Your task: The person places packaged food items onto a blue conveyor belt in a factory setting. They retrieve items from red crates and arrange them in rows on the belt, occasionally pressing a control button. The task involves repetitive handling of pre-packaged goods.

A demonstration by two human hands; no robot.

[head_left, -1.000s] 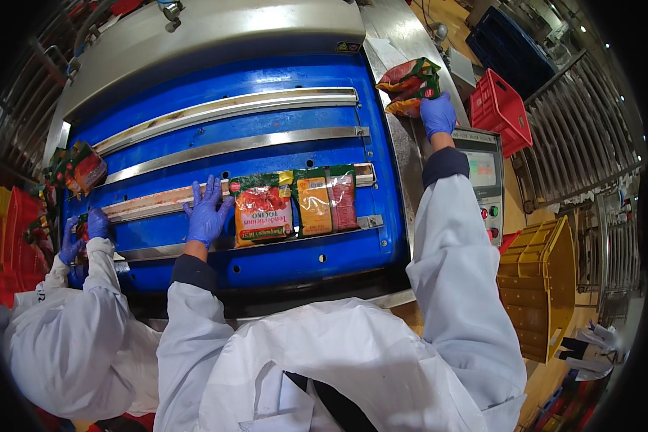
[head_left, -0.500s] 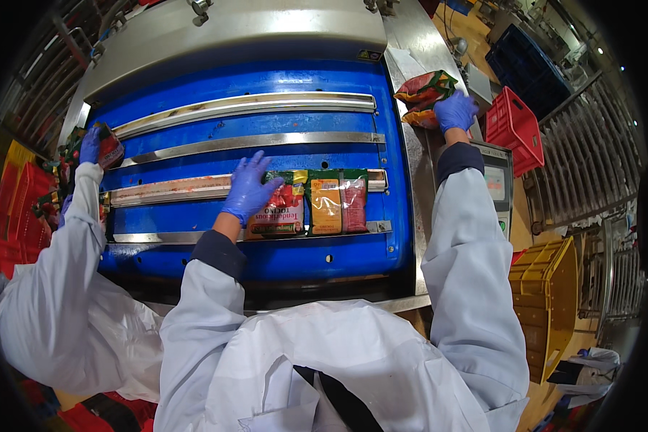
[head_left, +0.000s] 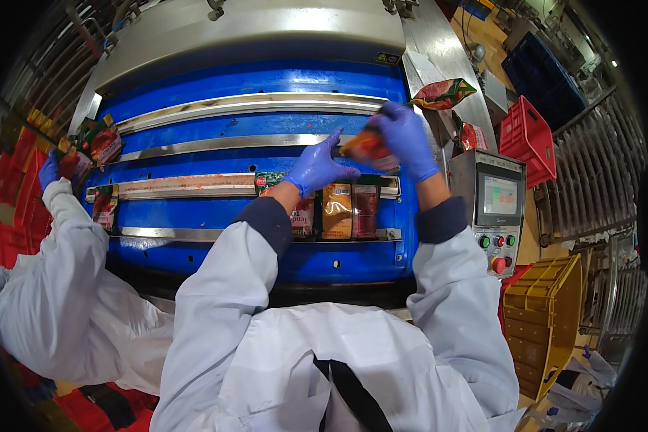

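My right hand (head_left: pixel 408 140), in a blue glove, grips a red and green food pouch (head_left: pixel 369 150), blurred by motion, over the right part of the blue machine bed (head_left: pixel 216 259). Facing it, my left hand (head_left: pixel 317 168) is open with fingers apart and nothing in it. Below the hands, a yellow-and-red pouch (head_left: pixel 337 212) lies flat with its top end across the front metal sealing bar (head_left: pixel 194 186). Just left of that lies another pouch (head_left: pixel 304 218), partly covered by my left hand and wrist.
Further pouches (head_left: pixel 443 94) rest on the steel ledge at right, beyond a control panel (head_left: pixel 498 196). A co-worker's gloved hand (head_left: pixel 49 171) is among pouches (head_left: pixel 102 140) at the left. Red (head_left: pixel 529 140) and yellow (head_left: pixel 543 324) crates stand at right. The raised steel lid (head_left: pixel 252 32) spans the back.
My right hand has brought a pouch from the right ledge inward over the bed. My left hand has moved right and up. The co-worker's hand has moved left, and a pouch now lies at the bar's left end.
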